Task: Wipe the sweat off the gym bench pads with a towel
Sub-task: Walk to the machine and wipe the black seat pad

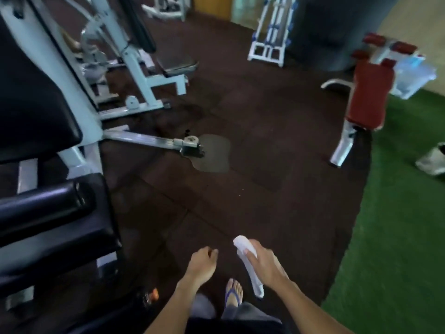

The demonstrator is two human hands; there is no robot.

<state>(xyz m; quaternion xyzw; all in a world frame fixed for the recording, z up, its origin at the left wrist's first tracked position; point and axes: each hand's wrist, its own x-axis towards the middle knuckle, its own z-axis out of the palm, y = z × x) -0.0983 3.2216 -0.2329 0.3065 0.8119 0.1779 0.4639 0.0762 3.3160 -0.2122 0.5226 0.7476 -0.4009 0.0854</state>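
Observation:
My right hand (pixel 263 261) grips a rolled white towel (pixel 243 244), whose lower end hangs below my wrist. My left hand (pixel 203 261) hovers beside it with loosely curled fingers and holds nothing. Black bench pads (pixel 36 102) of a white-framed machine fill the left edge, with a black roller pad (pixel 43 201) and a seat pad (pixel 60 239) below. A red padded bench (pixel 368 97) stands at the far right, well away from both hands.
Dark rubber floor (pixel 240 201) stretches ahead with a grey patch (pixel 214 153) by a metal bar end. Green turf (pixel 397 237) lies to the right. White machine frames (pixel 144 80) and a rack (pixel 269 32) stand behind. My sandalled foot (pixel 233 292) is below.

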